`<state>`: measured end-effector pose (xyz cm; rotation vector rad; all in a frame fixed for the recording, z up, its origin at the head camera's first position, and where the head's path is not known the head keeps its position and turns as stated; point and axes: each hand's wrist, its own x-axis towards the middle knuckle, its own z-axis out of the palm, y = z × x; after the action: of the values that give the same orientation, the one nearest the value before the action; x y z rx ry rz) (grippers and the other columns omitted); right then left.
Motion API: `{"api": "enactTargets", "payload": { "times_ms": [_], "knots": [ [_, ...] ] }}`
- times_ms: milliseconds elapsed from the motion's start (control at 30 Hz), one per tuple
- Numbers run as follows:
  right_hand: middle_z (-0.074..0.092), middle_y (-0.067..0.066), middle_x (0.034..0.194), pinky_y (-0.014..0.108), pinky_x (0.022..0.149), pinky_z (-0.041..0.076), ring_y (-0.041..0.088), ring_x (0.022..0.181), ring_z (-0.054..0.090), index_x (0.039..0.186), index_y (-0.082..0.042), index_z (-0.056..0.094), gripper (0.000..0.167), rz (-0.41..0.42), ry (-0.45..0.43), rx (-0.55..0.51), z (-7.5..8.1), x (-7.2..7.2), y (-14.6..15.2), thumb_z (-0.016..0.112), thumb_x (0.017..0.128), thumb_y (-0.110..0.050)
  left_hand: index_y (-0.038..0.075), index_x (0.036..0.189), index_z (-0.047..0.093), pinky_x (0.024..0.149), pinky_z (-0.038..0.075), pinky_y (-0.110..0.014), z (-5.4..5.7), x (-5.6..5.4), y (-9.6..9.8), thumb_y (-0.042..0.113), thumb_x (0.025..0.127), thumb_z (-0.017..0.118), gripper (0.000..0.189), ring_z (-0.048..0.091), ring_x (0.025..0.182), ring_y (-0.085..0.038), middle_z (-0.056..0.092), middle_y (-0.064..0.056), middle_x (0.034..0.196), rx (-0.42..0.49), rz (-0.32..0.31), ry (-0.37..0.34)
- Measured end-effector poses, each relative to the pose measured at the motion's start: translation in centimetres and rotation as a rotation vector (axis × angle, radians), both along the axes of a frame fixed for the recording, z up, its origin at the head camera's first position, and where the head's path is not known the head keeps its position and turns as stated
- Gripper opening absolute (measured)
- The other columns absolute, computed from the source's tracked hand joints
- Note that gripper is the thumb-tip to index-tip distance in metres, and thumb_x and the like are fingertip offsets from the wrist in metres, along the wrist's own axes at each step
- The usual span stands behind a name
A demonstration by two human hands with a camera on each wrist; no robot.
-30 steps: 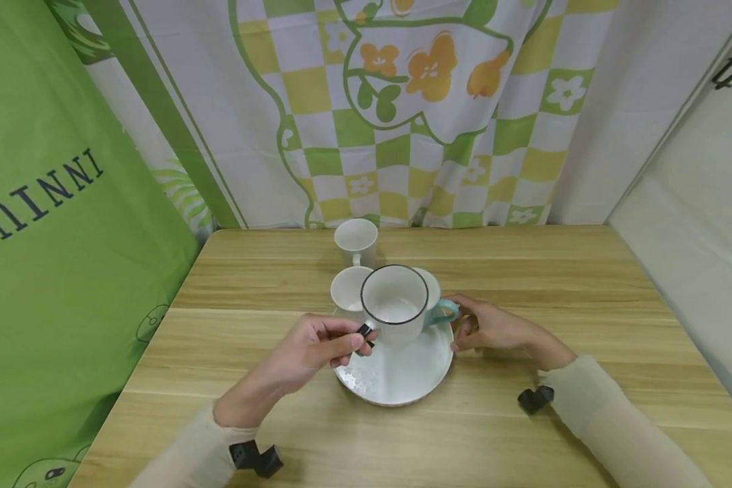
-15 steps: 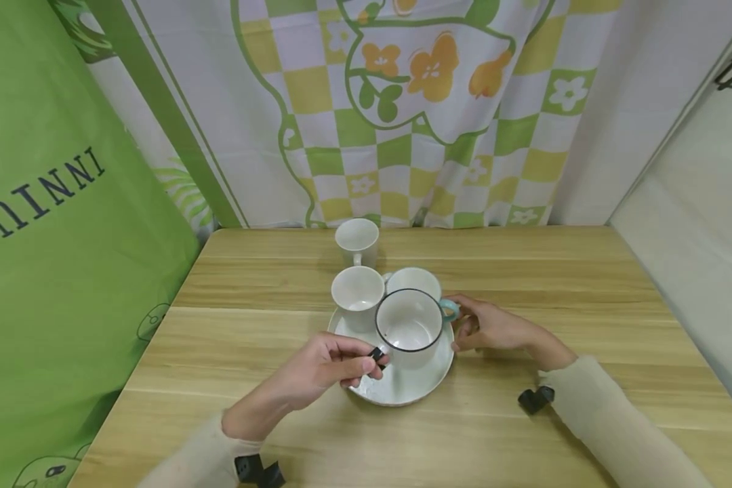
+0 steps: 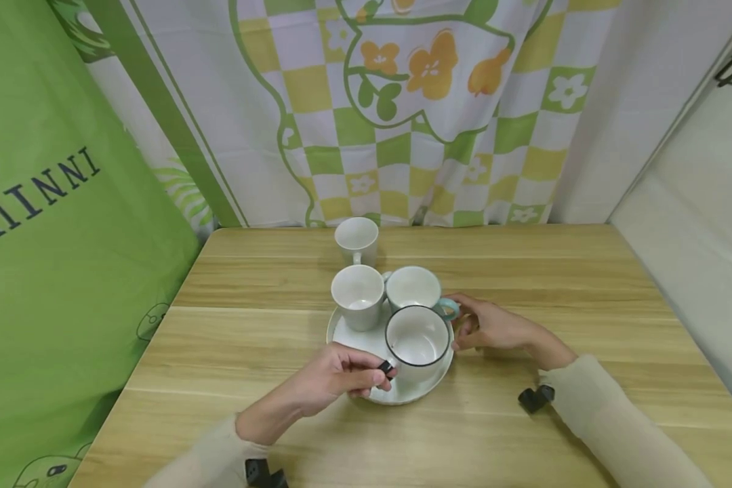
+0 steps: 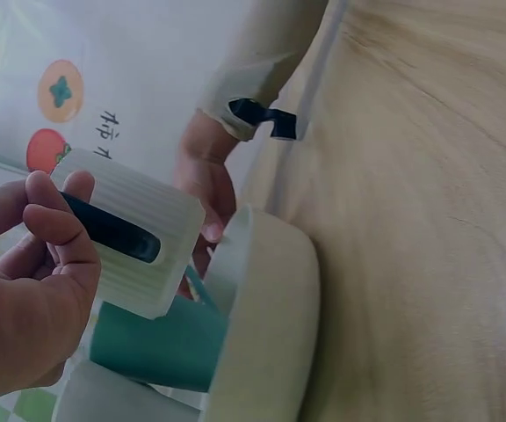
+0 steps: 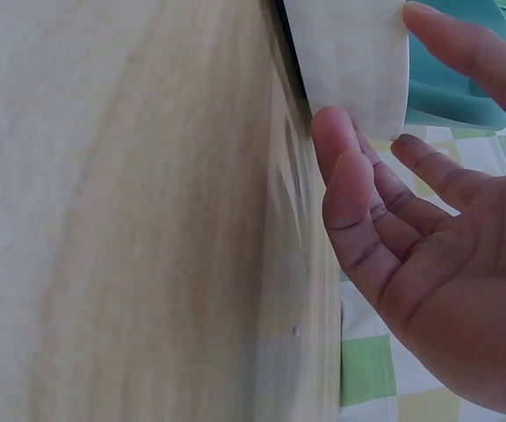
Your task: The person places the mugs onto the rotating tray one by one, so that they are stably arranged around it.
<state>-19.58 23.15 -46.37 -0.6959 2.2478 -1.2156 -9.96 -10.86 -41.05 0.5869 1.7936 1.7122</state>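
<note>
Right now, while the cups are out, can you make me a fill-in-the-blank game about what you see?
1. The left hand holds the black-rimmed mug by its ____.
2. The farthest cup stands on the ____, not on the plate.
3. Counting the mug too, ____ cups are in sight.

Missing words: handle; table; four.

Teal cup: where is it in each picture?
Head: the teal cup is just right of and below the middle, behind the black-rimmed mug, its teal handle showing.
Left wrist: the teal cup is near the bottom, left of the middle.
Right wrist: the teal cup is at the top right, partly hidden.
Shared landmark: the right hand, visible in all three.
</note>
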Motion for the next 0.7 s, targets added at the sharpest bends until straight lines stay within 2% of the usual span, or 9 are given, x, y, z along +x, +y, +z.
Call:
{"api": "enactTargets", "payload": {
  "times_ms": [100,267,467,700],
  "knots": [
    [0.059,0.023,0.119,0.030,0.062,0.058,0.024,0.088,0.067,0.153,-0.012,0.030,0.088,0.003,0.003,-0.007,-0.1,0.0,0.0,0.082,0.082,-0.017,-0.018,0.111,0.065,0.060,0.043,-0.014,-0.8,0.0,0.1,0.017,0.097,0.065,0.038,0.056,0.071,0.002,0.065,-0.039,0.109,0.000,-0.002,-0.002],
    [0.058,0.023,0.119,0.030,0.062,0.058,0.023,0.088,0.067,0.153,-0.012,0.029,0.088,0.015,0.000,-0.017,-0.2,-0.1,0.0,0.082,0.082,-0.018,-0.019,0.113,0.064,0.060,0.043,-0.015,-1.8,0.0,0.2,0.017,0.097,0.065,0.039,0.055,0.072,0.001,0.060,-0.045,0.112,0.015,-0.007,-0.027],
    [0.060,0.023,0.116,0.029,0.064,0.057,0.023,0.087,0.068,0.153,-0.011,0.030,0.088,0.019,0.004,-0.028,-0.2,-0.1,0.1,0.083,0.082,-0.018,-0.019,0.113,0.064,0.062,0.043,-0.015,-2.6,0.0,0.4,0.014,0.096,0.065,0.037,0.055,0.072,0.000,0.064,-0.041,0.109,-0.003,0.003,-0.041],
    [0.059,0.022,0.117,0.028,0.065,0.057,0.022,0.087,0.068,0.152,-0.012,0.031,0.088,0.012,-0.006,-0.028,-0.4,-0.2,0.1,0.083,0.082,-0.016,-0.016,0.116,0.065,0.063,0.046,-0.015,-3.5,0.0,0.6,0.012,0.096,0.065,0.034,0.056,0.072,-0.001,0.074,-0.020,0.101,-0.040,0.035,-0.087]
  ]
}}
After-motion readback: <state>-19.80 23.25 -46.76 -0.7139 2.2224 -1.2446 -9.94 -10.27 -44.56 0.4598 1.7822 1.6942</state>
